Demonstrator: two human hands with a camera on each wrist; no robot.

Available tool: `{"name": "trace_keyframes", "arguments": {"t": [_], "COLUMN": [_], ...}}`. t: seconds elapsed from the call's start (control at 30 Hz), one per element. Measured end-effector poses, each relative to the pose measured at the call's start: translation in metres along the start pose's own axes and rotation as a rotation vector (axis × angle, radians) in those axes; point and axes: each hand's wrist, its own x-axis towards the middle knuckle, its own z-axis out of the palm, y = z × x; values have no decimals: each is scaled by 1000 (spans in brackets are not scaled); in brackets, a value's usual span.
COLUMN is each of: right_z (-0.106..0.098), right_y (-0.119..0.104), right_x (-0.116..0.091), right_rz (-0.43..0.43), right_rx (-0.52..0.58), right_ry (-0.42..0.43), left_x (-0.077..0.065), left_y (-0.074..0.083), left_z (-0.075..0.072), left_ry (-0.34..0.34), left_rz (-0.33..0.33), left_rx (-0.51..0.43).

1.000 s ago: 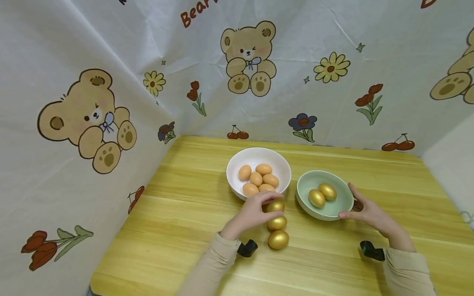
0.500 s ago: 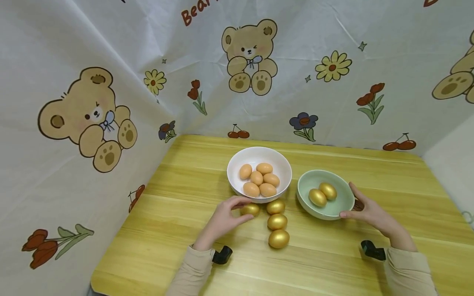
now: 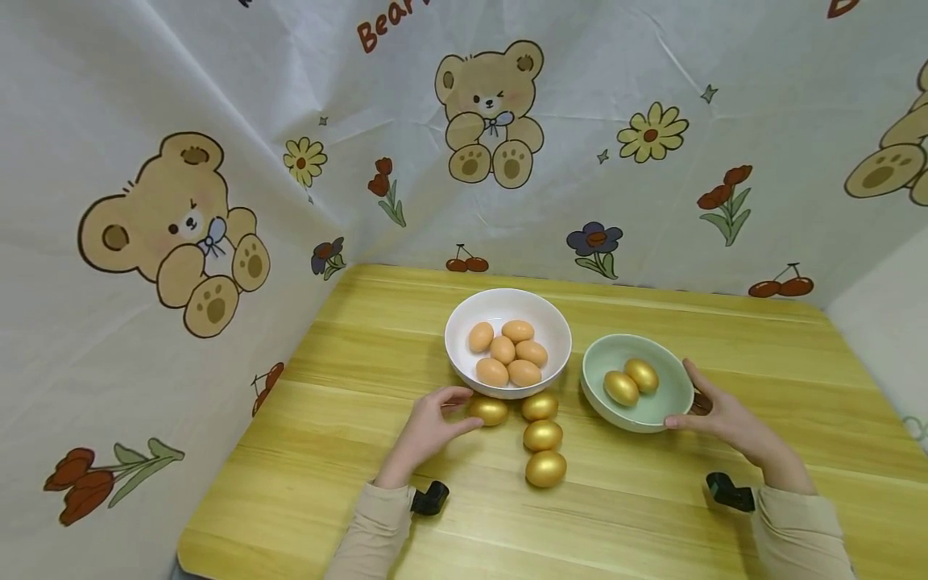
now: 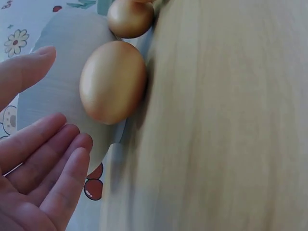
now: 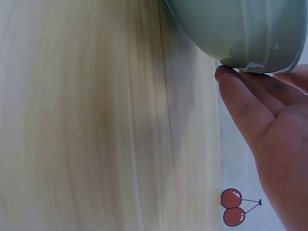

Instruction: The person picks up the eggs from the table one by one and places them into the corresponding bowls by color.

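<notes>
Left hand [image 3: 426,428] beside gold egg [image 3: 490,411] — right hand [image 3: 734,420] holds green bowl [image 3: 669,396].

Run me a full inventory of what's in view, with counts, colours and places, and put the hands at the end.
white bowl: one, white, mid-table
plain eggs: six visible, tan, inside it
green bowl: one, pale green, right of the white bowl
eggs in the green bowl: two, gold
eggs on the table: four, gold, three lined up, one left of them
table: one, yellowish, beneath everything
printed cloth: white, behind and left
wrist pieces: two, black, by the cuffs
sleeves: two, beige
left hand: one, beside the leftmost gold egg
right hand: one, holding the green bowl
</notes>
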Motion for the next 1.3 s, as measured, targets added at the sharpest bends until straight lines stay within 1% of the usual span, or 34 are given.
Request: {"name": "trace_keyframes", "arguments": {"t": [0.07,0.17,0.27,0.4,0.6,0.7,0.8,0.97,1.13,1.3], "right_z": [0,0,0,0,1,1,1,0,1,1], "right_y": [0,-1,-2,-2,-3,-3,-3,-3,-3,-2], "right_x": [0,-1,-1,-1,-1,-1,-1,-2,-2,-2], "right_rz": [0,1,-1,-6,-11,-14,-13,-9,-10,-14], "right_rx": [-2,-1,3,2,6,12,18,17,12,23], "right_ry": [0,-1,0,1,4,4,2,0,1,2], "left_x": [1,2,3,6,9,11,12,12,12,13], "left_y": [-2,-6,-10,-14,-12,-11,-11,-12,-13,-11], "left_z": [0,2,3,5,4,5,7,10,14,16], "left_ry": [-7,-29,-50,-61,-71,-79,-84,-90,-87,-60], "left_rz": [-25,-43,-53,-64,-70,-86,-99,-107,-129,-118], "left_rx": [21,36,32,23,7,6,-25,-54,-22,-8]}}
